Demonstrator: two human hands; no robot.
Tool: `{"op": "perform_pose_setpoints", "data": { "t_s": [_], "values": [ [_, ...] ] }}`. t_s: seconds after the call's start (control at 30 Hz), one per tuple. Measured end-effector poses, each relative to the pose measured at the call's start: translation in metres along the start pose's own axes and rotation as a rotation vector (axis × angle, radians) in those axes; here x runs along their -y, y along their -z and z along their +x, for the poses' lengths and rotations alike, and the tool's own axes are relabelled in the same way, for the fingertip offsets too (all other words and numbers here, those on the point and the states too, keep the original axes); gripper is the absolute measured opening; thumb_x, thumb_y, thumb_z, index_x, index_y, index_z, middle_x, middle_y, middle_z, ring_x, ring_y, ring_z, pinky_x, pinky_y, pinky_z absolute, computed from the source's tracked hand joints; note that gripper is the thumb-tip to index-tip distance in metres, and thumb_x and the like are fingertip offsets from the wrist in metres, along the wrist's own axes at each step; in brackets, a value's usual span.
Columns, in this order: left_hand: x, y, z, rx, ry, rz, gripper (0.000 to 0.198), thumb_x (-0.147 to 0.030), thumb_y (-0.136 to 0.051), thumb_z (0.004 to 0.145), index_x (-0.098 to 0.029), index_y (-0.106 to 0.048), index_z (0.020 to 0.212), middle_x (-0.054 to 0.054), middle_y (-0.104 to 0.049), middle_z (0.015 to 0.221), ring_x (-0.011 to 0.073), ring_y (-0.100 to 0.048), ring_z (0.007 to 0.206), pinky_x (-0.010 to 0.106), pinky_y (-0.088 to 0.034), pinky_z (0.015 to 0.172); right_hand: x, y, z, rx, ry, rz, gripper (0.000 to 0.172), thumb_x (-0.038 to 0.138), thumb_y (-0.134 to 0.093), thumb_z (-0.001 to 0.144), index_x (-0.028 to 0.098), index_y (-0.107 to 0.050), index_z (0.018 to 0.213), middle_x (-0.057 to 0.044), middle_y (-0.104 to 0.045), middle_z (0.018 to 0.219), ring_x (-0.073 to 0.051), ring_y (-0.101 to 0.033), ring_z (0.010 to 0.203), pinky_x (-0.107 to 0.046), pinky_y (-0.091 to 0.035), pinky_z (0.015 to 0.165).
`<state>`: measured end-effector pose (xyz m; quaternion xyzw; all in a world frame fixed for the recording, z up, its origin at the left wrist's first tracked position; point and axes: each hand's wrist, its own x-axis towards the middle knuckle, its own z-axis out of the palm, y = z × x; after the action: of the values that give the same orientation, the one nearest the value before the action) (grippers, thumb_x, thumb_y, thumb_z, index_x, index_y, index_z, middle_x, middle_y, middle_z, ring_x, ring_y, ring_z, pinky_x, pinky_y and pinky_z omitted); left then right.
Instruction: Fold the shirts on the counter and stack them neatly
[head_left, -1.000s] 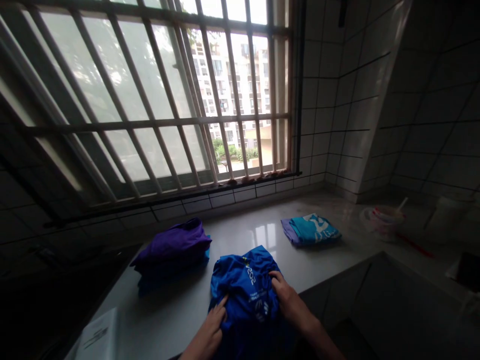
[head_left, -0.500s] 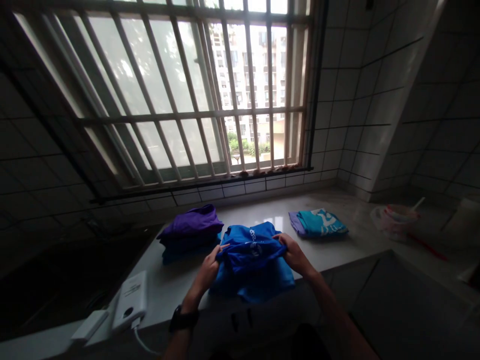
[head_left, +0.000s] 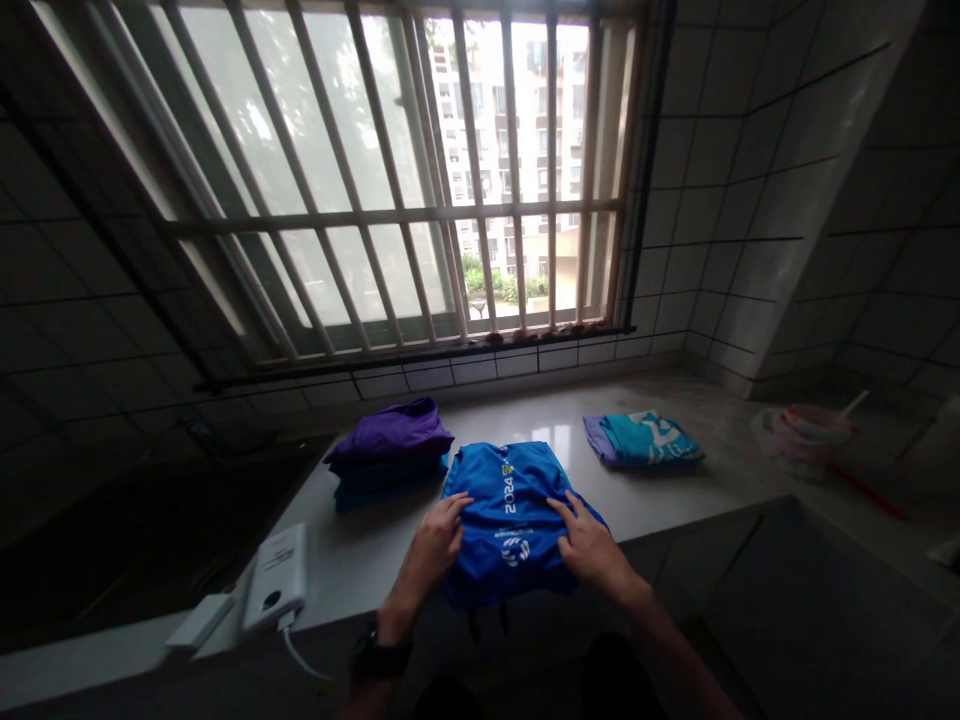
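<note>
A blue T-shirt [head_left: 517, 545] with white "2024" print lies folded into a rough rectangle at the counter's front edge, its near end hanging slightly over. My left hand [head_left: 442, 535] rests on its left side, fingers stretched out over the fabric. On the right side lies my right hand [head_left: 589, 540], its fingers spread on the cloth. A pile of purple and dark blue clothes [head_left: 390, 445] sits to the left behind the shirt. Farther right is a folded stack of teal and lilac cloth [head_left: 652, 440] with white lettering.
A white power bank [head_left: 276, 575] with a cable and a small white box [head_left: 199, 622] lie on the counter's left edge, beside a dark sink [head_left: 150, 520]. At the far right stands a container in a plastic bag [head_left: 806, 435], near a red object [head_left: 870, 492]. A barred window is behind.
The shirt's gathered edge, held up between both hands, has come down toward me and now lies flat with its print showing. Both hands have released their grip and flattened on it.
</note>
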<state>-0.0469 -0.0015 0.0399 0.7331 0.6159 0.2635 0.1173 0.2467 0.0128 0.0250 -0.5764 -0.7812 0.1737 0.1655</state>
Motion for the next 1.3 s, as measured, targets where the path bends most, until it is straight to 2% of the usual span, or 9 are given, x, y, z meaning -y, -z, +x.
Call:
{"op": "perform_pose_setpoints", "data": {
  "t_s": [0.17,0.37,0.57,0.7,0.8,0.93,1.07,1.17,1.3],
  "values": [
    [0.009,-0.043,0.007,0.041,0.055,0.239,0.051,-0.037,-0.050,0.096,-0.023,-0.056,0.145,0.011,-0.047,0.158,0.0328,-0.038,0.149,0.055,-0.031,0.122,0.015,-0.035,0.008,0.028,-0.203,-0.158,0.060,0.037,-0.052,0.097,0.015,-0.048,0.152,-0.026,-0.031,0.162,-0.045,-0.027,0.151,-0.065,-0.027,0.116],
    [0.014,-0.052,-0.007,0.013,0.109,0.347,0.053,-0.040,-0.045,0.100,-0.024,-0.051,0.150,0.009,-0.043,0.161,0.0303,-0.038,0.150,0.051,-0.033,0.121,0.004,-0.038,0.020,0.052,-0.174,-0.225,0.059,0.037,-0.044,0.101,0.019,-0.040,0.157,-0.022,-0.025,0.166,-0.042,-0.020,0.153,-0.067,-0.016,0.119],
    [-0.025,-0.056,0.003,0.026,0.311,0.419,0.061,-0.049,-0.047,0.099,-0.019,-0.047,0.152,0.013,-0.037,0.163,0.0326,-0.035,0.151,0.051,-0.033,0.120,-0.003,-0.002,0.077,0.183,-0.080,-0.272,0.056,0.032,-0.036,0.104,0.021,-0.036,0.159,-0.018,-0.021,0.168,-0.038,-0.016,0.155,-0.060,-0.018,0.121],
    [-0.062,-0.044,0.000,0.082,0.315,0.357,0.068,-0.063,-0.041,0.098,-0.016,-0.056,0.144,0.019,-0.058,0.147,0.0354,-0.056,0.133,0.048,-0.047,0.107,-0.002,0.035,0.105,0.235,-0.032,-0.310,0.056,0.020,-0.040,0.100,0.020,-0.043,0.155,-0.016,-0.028,0.166,-0.034,-0.023,0.154,-0.058,-0.020,0.122],
    [-0.073,-0.027,-0.002,0.068,0.186,0.315,0.053,-0.053,-0.042,0.100,-0.020,-0.064,0.135,0.013,-0.072,0.124,0.0289,-0.067,0.113,0.041,-0.051,0.099,0.008,0.037,0.085,0.142,-0.011,-0.310,0.058,0.012,-0.045,0.093,0.012,-0.048,0.152,-0.020,-0.029,0.165,-0.032,-0.024,0.154,-0.050,-0.023,0.122],
    [-0.049,-0.023,0.001,-0.016,0.080,0.402,0.043,-0.037,-0.054,0.097,-0.024,-0.062,0.138,0.012,-0.062,0.143,0.0294,-0.056,0.132,0.046,-0.043,0.110,0.026,-0.006,0.022,0.030,-0.053,-0.187,0.054,0.029,-0.044,0.100,0.024,-0.046,0.154,-0.017,-0.040,0.161,-0.032,-0.042,0.144,-0.049,-0.041,0.111],
    [-0.019,-0.045,-0.003,-0.006,0.143,0.458,0.050,-0.040,-0.052,0.098,-0.023,-0.057,0.145,0.012,-0.049,0.156,0.0319,-0.042,0.146,0.051,-0.036,0.118,0.025,-0.048,-0.015,-0.030,-0.123,-0.230,0.054,0.040,-0.044,0.103,0.030,-0.043,0.155,-0.015,-0.028,0.166,-0.036,-0.023,0.154,-0.069,-0.020,0.116],
    [-0.021,-0.061,-0.010,-0.057,0.242,0.509,0.053,-0.042,-0.048,0.099,-0.020,-0.056,0.146,0.015,-0.048,0.157,0.0342,-0.041,0.146,0.053,-0.038,0.116,0.013,-0.049,-0.003,-0.021,-0.036,-0.245,0.052,0.039,-0.040,0.104,0.030,-0.042,0.156,-0.016,-0.026,0.167,-0.035,-0.022,0.154,-0.068,-0.018,0.117],
    [-0.044,-0.059,-0.012,-0.081,0.357,0.577,0.059,-0.047,-0.044,0.100,-0.013,-0.055,0.146,0.023,-0.049,0.153,0.0400,-0.047,0.140,0.056,-0.045,0.107,-0.002,-0.017,0.044,0.102,0.123,-0.207,0.052,0.034,-0.037,0.105,0.030,-0.041,0.156,-0.012,-0.029,0.167,-0.033,-0.024,0.154,-0.066,-0.020,0.118]
  ]
}}
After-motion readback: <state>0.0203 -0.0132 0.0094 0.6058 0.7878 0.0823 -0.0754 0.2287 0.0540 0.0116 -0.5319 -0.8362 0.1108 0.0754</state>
